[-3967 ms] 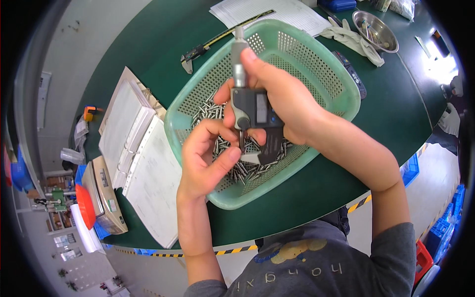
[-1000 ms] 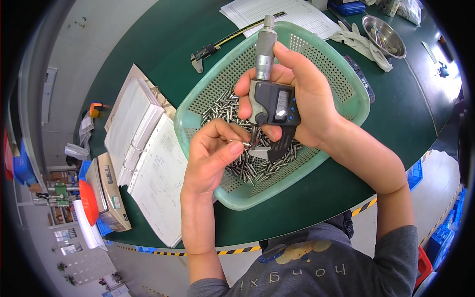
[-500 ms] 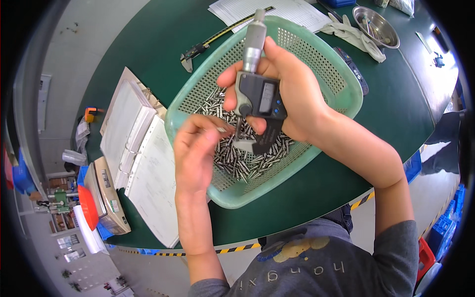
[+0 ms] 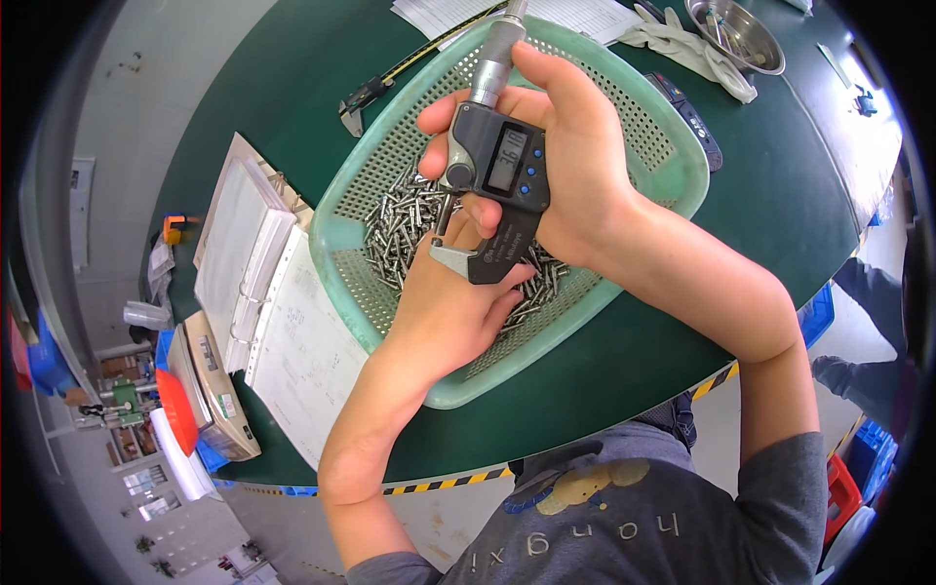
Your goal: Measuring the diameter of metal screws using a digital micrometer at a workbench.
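Observation:
My right hand point(image 4: 585, 146) is wrapped round a digital micrometer point(image 4: 502, 175), its grey thimble pointing away from me and its display facing up. The micrometer's curved jaw hangs over a green perforated plastic basket point(image 4: 673, 190). Many small metal pins point(image 4: 400, 229) lie heaped in the basket. My left hand point(image 4: 444, 312) reaches down into the pile, beneath the jaw. Some of its bent fingers show at the right side, close to the pins. The micrometer covers the rest, so whether it grips a pin is hidden.
Left of the basket lies an open ring binder point(image 4: 292, 331), with a beige scale point(image 4: 216, 390) beside it. Beyond the basket are a caliper point(image 4: 366, 97), paper sheets point(image 4: 575, 15), white gloves point(image 4: 687, 54) and a metal bowl point(image 4: 736, 39). A dark device point(image 4: 687, 117) sits by the basket's right rim.
My left hand has moved right and down from beside the micrometer jaw into the pins. The micrometer has shifted slightly left and away, and its display now faces me more clearly.

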A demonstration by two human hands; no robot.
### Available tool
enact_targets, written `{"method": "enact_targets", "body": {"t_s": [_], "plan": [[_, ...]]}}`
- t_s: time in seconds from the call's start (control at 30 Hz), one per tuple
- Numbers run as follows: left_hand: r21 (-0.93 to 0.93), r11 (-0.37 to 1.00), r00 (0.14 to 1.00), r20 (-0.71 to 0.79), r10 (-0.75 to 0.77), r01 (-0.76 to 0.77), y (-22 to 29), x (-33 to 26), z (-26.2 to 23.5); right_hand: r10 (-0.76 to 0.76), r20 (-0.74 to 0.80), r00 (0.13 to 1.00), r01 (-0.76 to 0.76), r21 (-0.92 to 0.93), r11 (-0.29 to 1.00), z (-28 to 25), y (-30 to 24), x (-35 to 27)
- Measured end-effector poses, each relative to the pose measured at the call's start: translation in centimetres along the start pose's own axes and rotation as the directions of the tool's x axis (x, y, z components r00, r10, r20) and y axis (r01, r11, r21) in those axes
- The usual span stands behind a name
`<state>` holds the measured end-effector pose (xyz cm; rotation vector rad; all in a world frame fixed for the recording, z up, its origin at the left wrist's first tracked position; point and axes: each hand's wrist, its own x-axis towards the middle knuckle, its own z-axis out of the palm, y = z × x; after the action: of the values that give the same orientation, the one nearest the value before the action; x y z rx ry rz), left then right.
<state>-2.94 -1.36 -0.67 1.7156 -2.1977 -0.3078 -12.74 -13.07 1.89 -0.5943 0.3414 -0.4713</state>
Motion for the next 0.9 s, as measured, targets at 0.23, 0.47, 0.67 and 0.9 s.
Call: {"method": "enact_targets", "body": {"t_s": [0.23, 0.47, 0.67, 0.9], "plan": [[-0.033, 0.988, 0.988, -0.015, -0.154, 0.154, 0.7, 0.4, -0.2, -0.012, 0.026, 1.000, 0.012, -0.008, 1.000, -0.2, -0.2, 0.1], [-0.805, 0.586, 0.767, -0.315, -0.559, 0.096, -1.0, -2.2, -0.9, 0.042, 0.055, 0.998, -0.042, 0.011, 0.999, -0.3, -0.1, 0.1], [-0.937, 0.322, 0.804, -0.293, -0.517, -0.134, -1.4, -2.5, -1.5, 0.032, 0.097, 0.995, -0.031, -0.007, 0.999, -0.2, -0.1, 0.1], [-0.955, 0.259, 0.831, -0.259, -0.493, -0.144, -1.3, -2.6, -1.7, 0.024, 0.117, 0.993, -0.020, -0.032, 0.999, -0.1, -0.1, 0.2]]}}
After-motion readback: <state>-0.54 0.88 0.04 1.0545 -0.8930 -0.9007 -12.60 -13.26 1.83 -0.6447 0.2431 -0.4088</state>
